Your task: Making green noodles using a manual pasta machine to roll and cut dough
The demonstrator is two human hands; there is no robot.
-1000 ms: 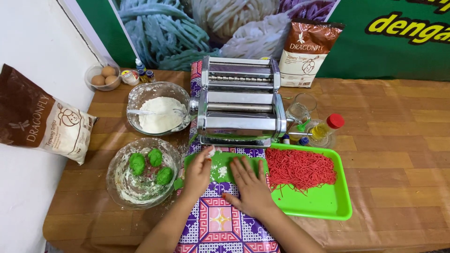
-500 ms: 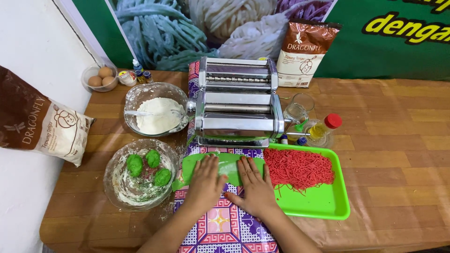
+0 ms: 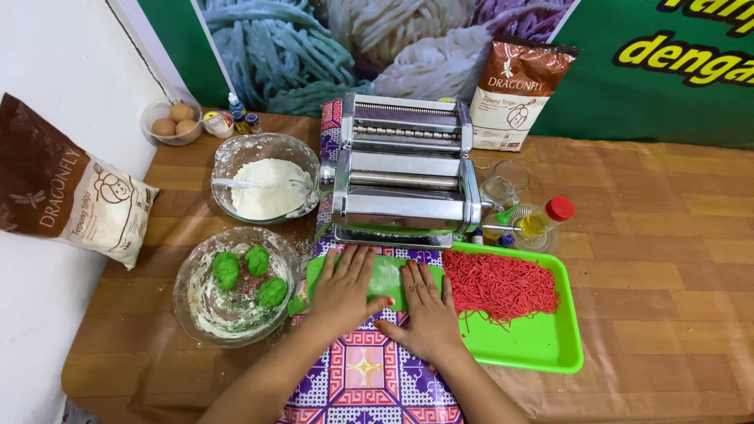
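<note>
Red noodles [image 3: 499, 284] on bright green tray [image 3: 542, 349]; purple geometric-patterned cloth [image 3: 369, 381]; green dough balls [image 3: 250, 268].

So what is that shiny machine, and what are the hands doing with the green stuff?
The picture comes from a camera on the person's head, looking down at a wooden table. The shiny thing is a pasta machine with rollers. Both hands lie flat on a green dough sheet at the near end of a green tray: the left hand and the right hand. They press it; they grip nothing. Red noodles are piled on the tray. To the left are a bowl of green dough balls, a bowl of flour and some eggs.
</note>
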